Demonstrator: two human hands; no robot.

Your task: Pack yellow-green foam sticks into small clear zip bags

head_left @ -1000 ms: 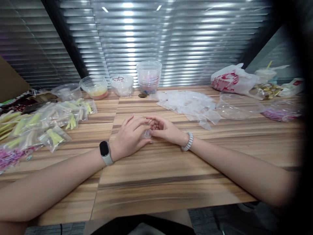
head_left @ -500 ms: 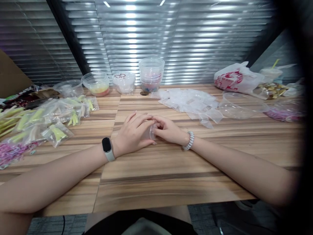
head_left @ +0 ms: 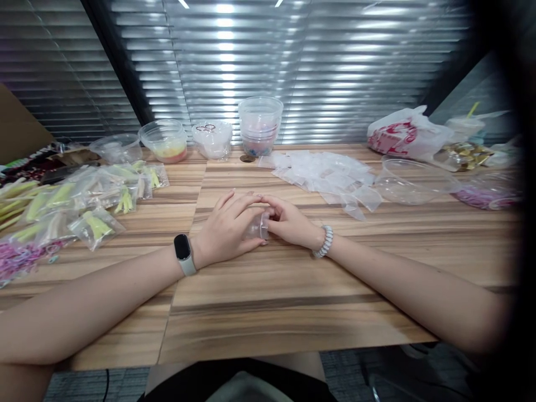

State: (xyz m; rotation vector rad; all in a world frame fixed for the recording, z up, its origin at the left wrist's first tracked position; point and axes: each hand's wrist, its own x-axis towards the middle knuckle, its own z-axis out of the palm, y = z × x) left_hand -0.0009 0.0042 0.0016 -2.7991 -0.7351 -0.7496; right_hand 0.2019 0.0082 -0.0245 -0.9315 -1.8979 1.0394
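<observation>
My left hand and my right hand meet at the middle of the wooden table. Between their fingertips they pinch a small clear plastic bag, held just above the table top. What is inside the bag is too small to make out. A black watch sits on my left wrist and a white bead bracelet on my right wrist.
A pile of empty clear bags lies beyond my right hand, next to a clear bowl. Filled bags with yellow-green pieces cover the left side. Plastic tubs line the back edge by the blinds. A white printed bag lies far right.
My right hand's fingers have curled in from a loose, half-open pose and now pinch the small bag together with my left hand. The view has shifted slightly.
</observation>
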